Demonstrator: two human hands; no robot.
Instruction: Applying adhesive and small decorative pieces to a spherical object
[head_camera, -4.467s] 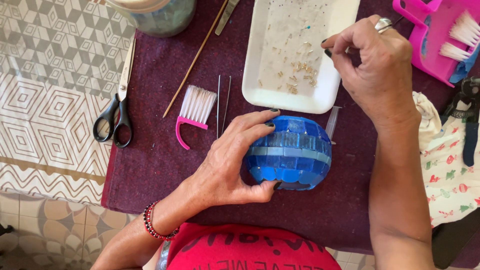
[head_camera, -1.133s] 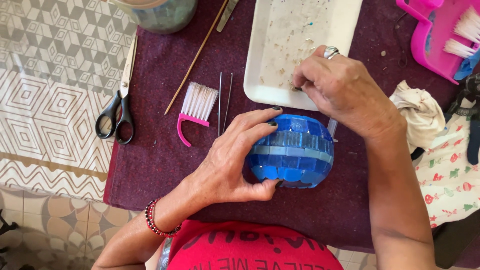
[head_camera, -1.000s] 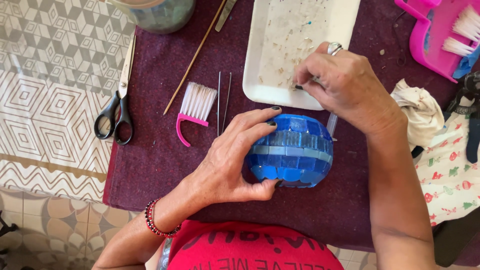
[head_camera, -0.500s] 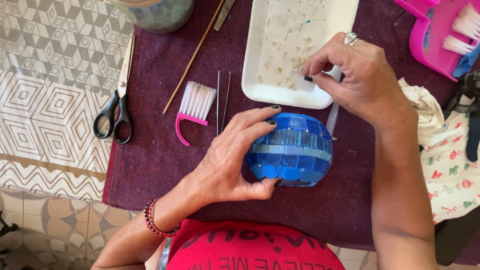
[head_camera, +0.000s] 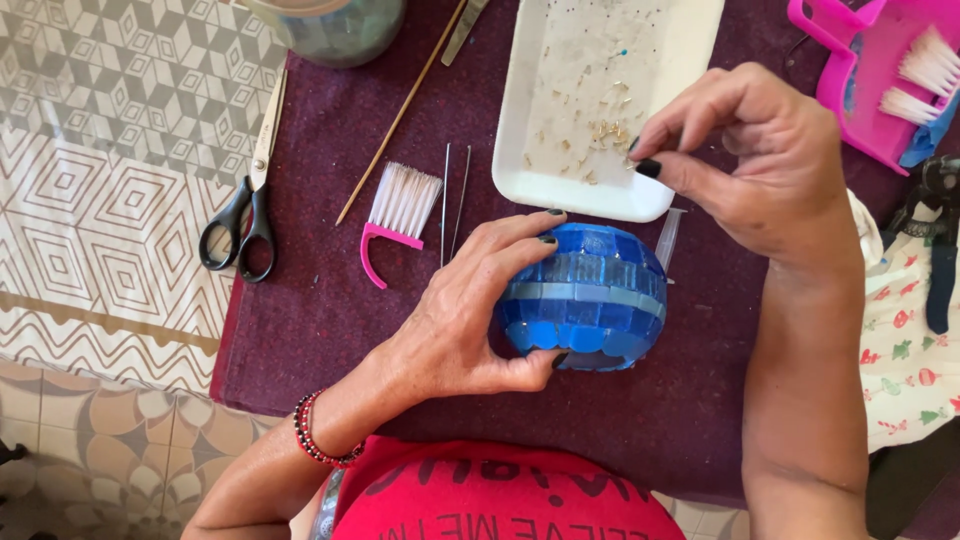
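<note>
Fingertips of the right hand are pinched together, thumb against forefinger, just above the lower right corner of the white rectangular tray. Whether a bead sits between them cannot be told; anything there is too small to see. Small pale beads lie scattered on the tray floor, just at 9 o'clock from the pinch.

At 7 o'clock from the right hand, the left hand cups the blue mosaic ball, with its fingers spread over the ball's top left and the thumb pressed under its lower edge. The ball rests on the dark purple cloth near the middle of the view, just below the tray's near rim. Its surface is covered in blue tiles, with a lighter band running round the middle. A red and black beaded bracelet circles the left wrist.

At 10 o'clock from the ball lies a small pink-handled brush with white bristles, and just to its right lie two thin metal needles, side by side. Black-handled scissors lie at 9 o'clock, at the cloth's left edge. A thin wooden stick runs diagonally at 11 o'clock. A pink dustpan holding a white-bristled brush sits at 2 o'clock.
</note>
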